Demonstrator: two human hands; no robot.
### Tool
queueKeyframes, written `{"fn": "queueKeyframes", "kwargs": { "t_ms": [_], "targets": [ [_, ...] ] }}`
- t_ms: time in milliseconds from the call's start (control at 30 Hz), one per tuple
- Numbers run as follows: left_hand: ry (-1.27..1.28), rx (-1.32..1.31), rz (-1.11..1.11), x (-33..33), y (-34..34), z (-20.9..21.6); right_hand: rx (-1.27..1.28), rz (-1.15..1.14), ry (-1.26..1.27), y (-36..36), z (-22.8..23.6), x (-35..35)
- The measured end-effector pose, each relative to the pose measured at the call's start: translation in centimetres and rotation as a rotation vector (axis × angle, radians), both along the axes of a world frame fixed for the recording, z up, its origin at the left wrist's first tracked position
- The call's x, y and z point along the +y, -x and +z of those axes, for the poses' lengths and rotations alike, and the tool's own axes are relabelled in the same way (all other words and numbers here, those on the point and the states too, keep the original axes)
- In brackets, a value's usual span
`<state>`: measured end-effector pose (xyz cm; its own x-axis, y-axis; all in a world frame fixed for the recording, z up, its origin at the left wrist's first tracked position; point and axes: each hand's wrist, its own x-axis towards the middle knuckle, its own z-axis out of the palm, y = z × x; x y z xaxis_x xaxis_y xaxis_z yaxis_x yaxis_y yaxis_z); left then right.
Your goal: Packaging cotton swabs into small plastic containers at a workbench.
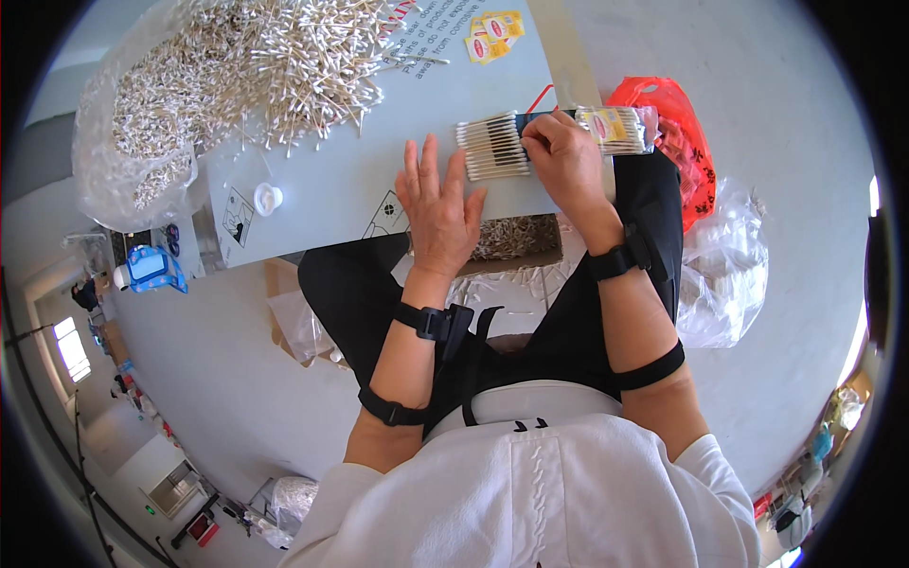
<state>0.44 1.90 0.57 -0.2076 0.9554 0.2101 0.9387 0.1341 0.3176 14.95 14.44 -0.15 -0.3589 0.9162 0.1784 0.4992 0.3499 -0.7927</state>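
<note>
Lying side by side on the surface (331,189), a row of double-tipped cotton swabs (478,147) spans the short gap between the person's two hands. The left hand (440,213) is spread and palm down just beside the row's left end, holding nothing; whether it touches the surface cannot be told. The right hand (565,163) is bent in at the row's right end, thumb and fingers drawn together; whether they pinch swabs or film is hidden. Just beyond it lies a clear packet (642,131) of swabs.

Each swab should be very light, with a thin, stiff stick that could snap and soft tips that crush easily. Loose sticks probably roll and slide out of line, so a gentle hold across the middle of the sticks would spare the cotton. The packet's film looks thin and slippery, best taken by its edges.

A yellow label with red and white print shows on the packet, and similar yellow labels (494,36) lie near the big swab heap (312,71). Red and dark lettering, partly covered, and outlined pictograms mark the surface; dark characters run along the red plastic bag (699,156).
</note>
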Motion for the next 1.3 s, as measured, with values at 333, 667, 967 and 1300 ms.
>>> {"fn": "queueKeyframes", "kwargs": {
  "t_ms": [333, 667, 967, 1300],
  "targets": [
    [0.192, 0.023, -0.064, 1.8, -0.5, -0.7, -0.106, 0.206, -0.035, 0.5, 0.1, 1.0],
    [0.210, 0.049, -0.045, 2.0, -0.7, -0.9, -0.347, 0.390, -0.175, 0.9, 0.2, 2.2],
    [0.154, 0.050, -0.046, 1.7, -0.6, -1.1, -0.355, 0.371, -0.144, -3.0, 3.5, 2.6],
    [-0.155, -0.270, 0.046, 0.8, 3.2, -1.6, -0.213, 0.631, 0.218, -5.0, 4.0, -3.3]
  ]
}}
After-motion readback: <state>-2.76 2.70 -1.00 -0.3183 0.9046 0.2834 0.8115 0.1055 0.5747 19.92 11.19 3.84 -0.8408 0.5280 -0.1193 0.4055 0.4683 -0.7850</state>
